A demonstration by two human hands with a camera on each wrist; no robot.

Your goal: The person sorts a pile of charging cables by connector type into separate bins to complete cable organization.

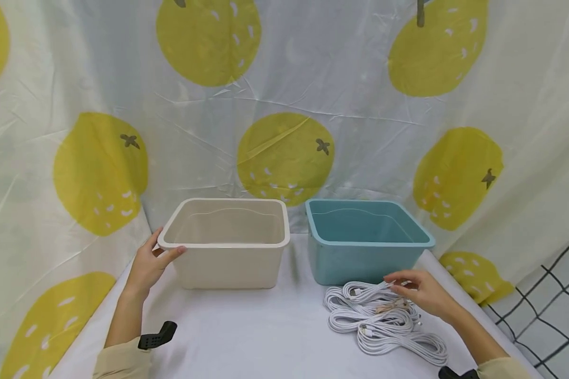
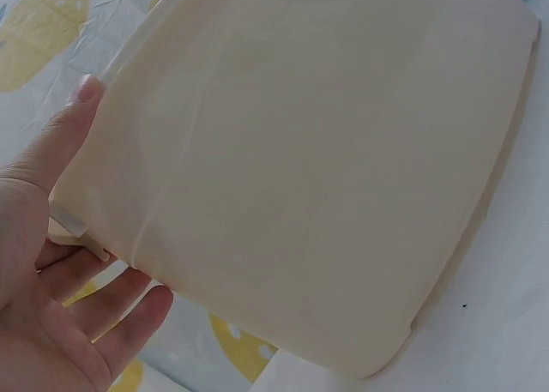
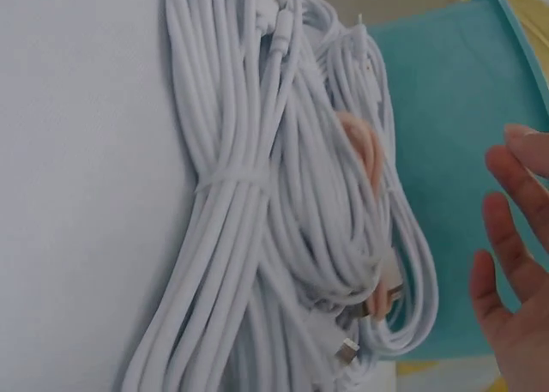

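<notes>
White cables (image 1: pixel 389 319), coiled and tied, piled near right before teal bin (image 1: pixel 355 262). Left hand (image 1: pixel 147 264) clamped on beige bin (image 1: pixel 227 267) rim, left corner; right hand (image 1: pixel 423 290) beside cables, fingers loosely bent, holding nothing. White cloth (image 1: pixel 246 337); lemon-print curtain (image 1: pixel 199 142) far; wire grid (image 1: pixel 563 289) right.

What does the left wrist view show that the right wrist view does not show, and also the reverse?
Only the left wrist view: the person's left hand, gripping the edge of the beige rectangular plastic bin.

Only the right wrist view: the person's right hand and the bundled white cables.

Both: the beige bin, just a strip in the right view; the teal plastic bin, just a tiny corner in the left; the white tabletop.
</notes>
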